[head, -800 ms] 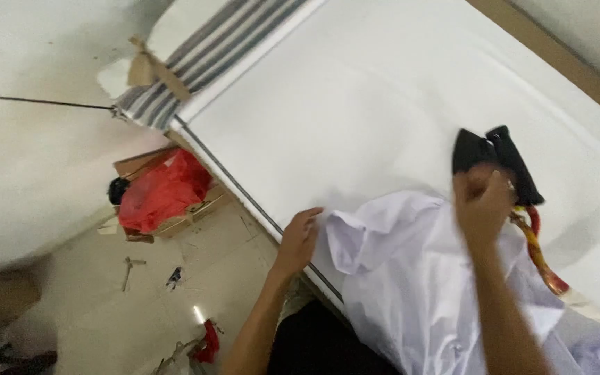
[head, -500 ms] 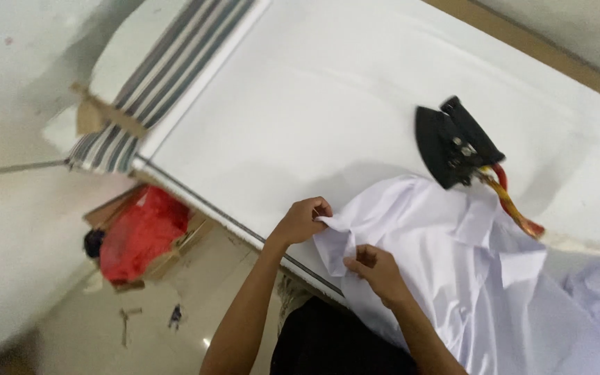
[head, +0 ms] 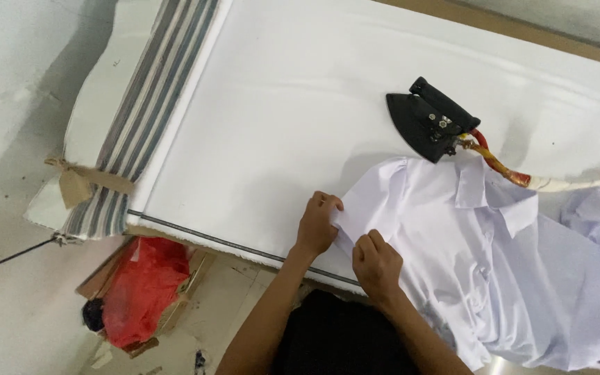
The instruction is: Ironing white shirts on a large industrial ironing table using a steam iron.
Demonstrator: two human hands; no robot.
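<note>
A white shirt [head: 494, 264] lies crumpled on the white padded ironing table [head: 293, 118], its collar toward the far side. My left hand [head: 317, 226] pinches the shirt's near left edge, fingers curled on the cloth. Right beside it my right hand [head: 376, 264] grips the same edge of fabric. A black iron [head: 428, 125] rests on its side just beyond the shirt, with a red and yellow cord [head: 494, 163] running off to the right.
A striped cloth [head: 137, 132] covers the table's left end. On the floor below sits a cardboard box holding a red plastic bag [head: 140, 288]. A thin cable [head: 8, 257] crosses the floor at left.
My right hand has left the iron and come down to the shirt's near edge beside my left hand. The iron now lies free on the table.
</note>
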